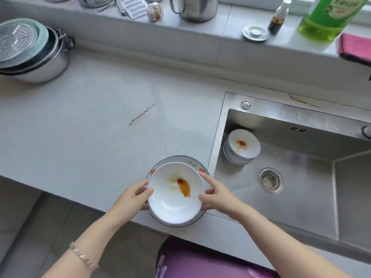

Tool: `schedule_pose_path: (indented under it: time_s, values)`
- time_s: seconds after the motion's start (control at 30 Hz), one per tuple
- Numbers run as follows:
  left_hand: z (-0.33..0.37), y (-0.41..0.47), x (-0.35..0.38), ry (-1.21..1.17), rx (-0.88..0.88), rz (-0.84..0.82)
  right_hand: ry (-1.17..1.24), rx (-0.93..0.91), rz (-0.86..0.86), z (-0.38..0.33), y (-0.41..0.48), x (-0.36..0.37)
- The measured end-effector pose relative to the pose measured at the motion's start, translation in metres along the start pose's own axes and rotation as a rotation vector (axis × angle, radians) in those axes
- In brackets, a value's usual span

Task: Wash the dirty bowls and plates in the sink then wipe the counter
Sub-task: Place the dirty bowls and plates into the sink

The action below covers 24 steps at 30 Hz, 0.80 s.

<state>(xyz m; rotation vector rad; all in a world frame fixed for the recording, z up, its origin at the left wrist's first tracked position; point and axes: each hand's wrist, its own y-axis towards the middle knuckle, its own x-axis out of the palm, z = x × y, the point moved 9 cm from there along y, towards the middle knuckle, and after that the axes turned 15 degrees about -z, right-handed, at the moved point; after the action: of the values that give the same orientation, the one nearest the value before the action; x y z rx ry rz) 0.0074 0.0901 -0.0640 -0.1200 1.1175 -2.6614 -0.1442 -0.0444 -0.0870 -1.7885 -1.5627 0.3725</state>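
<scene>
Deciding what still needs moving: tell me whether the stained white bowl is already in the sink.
No: the left hand and right hand hold the white bowl over a patterned plate on the counter, beside the sink.

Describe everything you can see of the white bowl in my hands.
The white bowl looks like glazed ceramic, round and shallow, upright, with an orange-brown sauce smear inside. The left hand and right hand pinch its rim on opposite sides. It is above a patterned plate at the front edge of the counter, beside the sink.
</scene>
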Motion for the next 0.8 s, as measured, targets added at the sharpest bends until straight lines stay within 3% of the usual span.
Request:
schedule_pose_path:
  time_s: [0.17,0.47,0.53,0.63,0.8]
  values:
    - [0.038,-0.005,0.021,-0.058,0.153,0.026,0.059,-0.080,0.120,0.002,-0.038,-0.026]
    - [0.128,0.070,0.173,0.034,0.280,-0.266,0.245,-0.203,0.532,0.045,-0.167,-0.140]
    - [0.135,0.102,0.212,0.154,0.248,-0.313,0.285,-0.194,0.646,0.070,-0.190,-0.172]
    - [0.126,0.153,0.247,0.337,0.101,-0.258,0.366,-0.160,0.766,0.113,-0.209,-0.221]
    - [0.093,0.214,0.262,0.525,-0.115,-0.207,0.520,-0.078,0.837,0.178,-0.189,-0.303]
